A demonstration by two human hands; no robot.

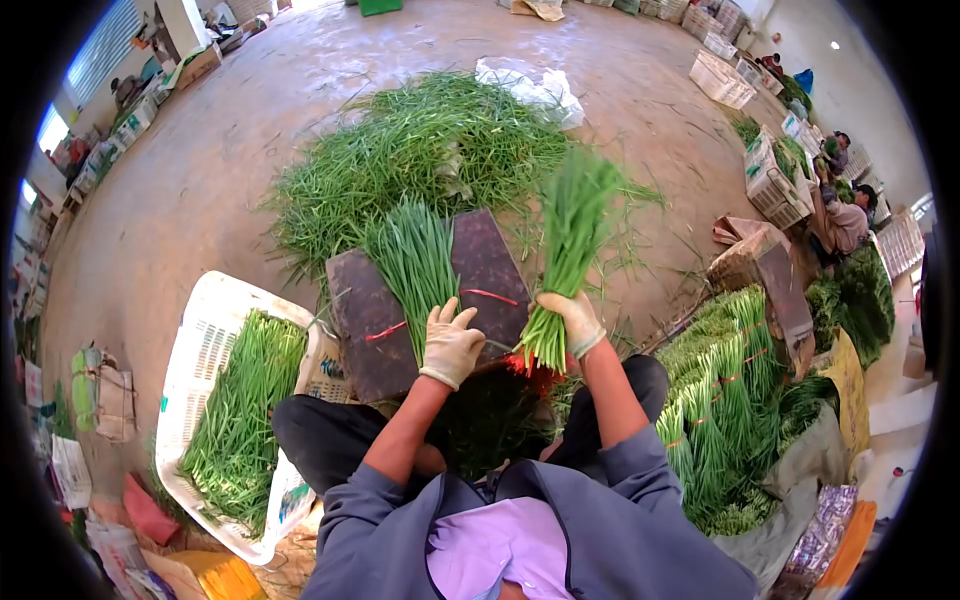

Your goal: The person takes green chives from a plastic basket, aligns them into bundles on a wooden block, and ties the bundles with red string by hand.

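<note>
My right hand [570, 318], in a pale glove, is wrapped round a bunch of long green stalks [570, 225], held upright right of the dark board; its leafy tops are blurred. My left hand [450, 345], also gloved, rests with fingers apart at the lower end of a second green bunch [415, 262], which lies on the dark board [365, 300]. Red ties [492, 297] lie on the board on both sides of that bunch. More red ties [537, 372] are piled below my right hand.
Loose green stalks [400, 160] form a heap beyond the board. A white crate [185, 385] of greens stands at the left. Tied bunches [715, 400] are stacked at the right. Co-workers [848, 222] sit at the far right among crates [775, 185].
</note>
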